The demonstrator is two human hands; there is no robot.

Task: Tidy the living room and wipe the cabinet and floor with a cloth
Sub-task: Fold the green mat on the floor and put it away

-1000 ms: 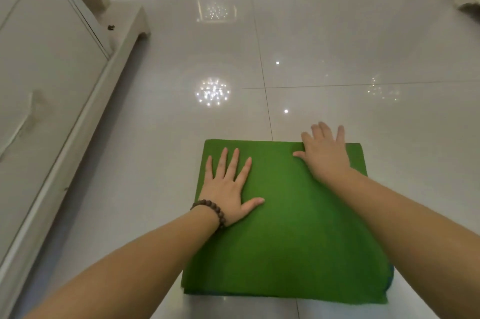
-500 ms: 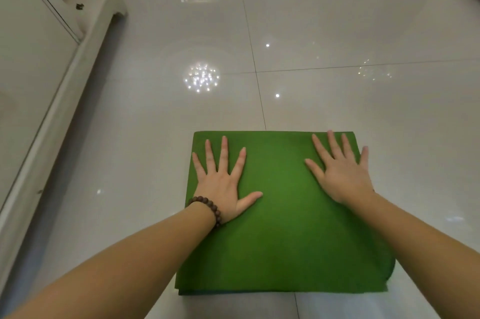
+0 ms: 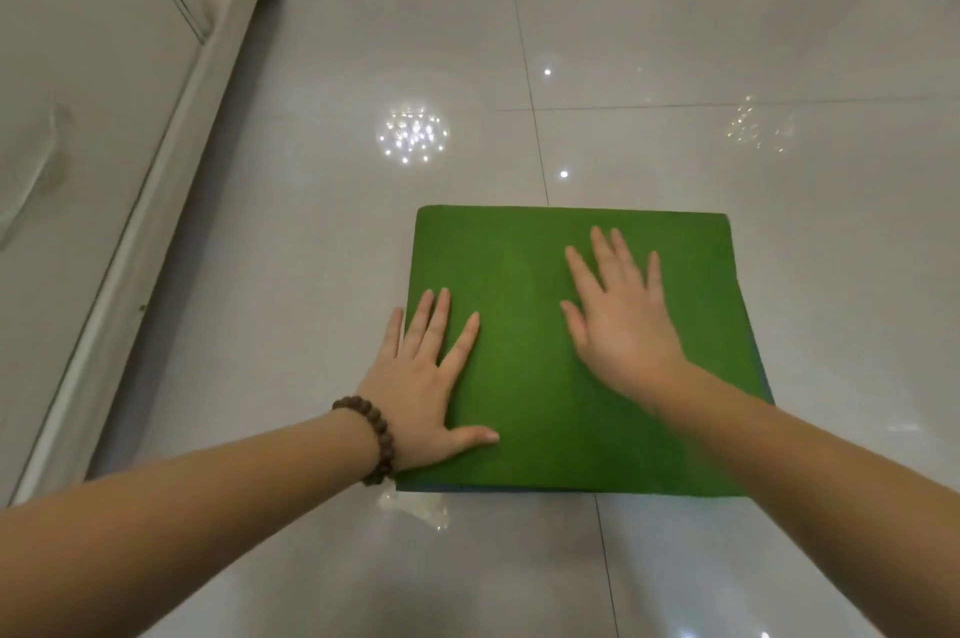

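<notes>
A folded green rectangular cloth lay flat on the glossy white tiled floor, across a grout line, well apart from the white cabinet. The left hand, fingers spread wide, pressed its left edge; the right hand, fingers straight, pressed its middle.

Looks like a home, living room probably. The floor is big glossy off-white tiles with thin grout lines, shiny enough to mirror a cluster of ceiling lights at about 12 o'clock. Over at 9 to 10 o'clock there's a cream cabinet with panelled fronts and a stepped base sitting right on the tiles.
</notes>
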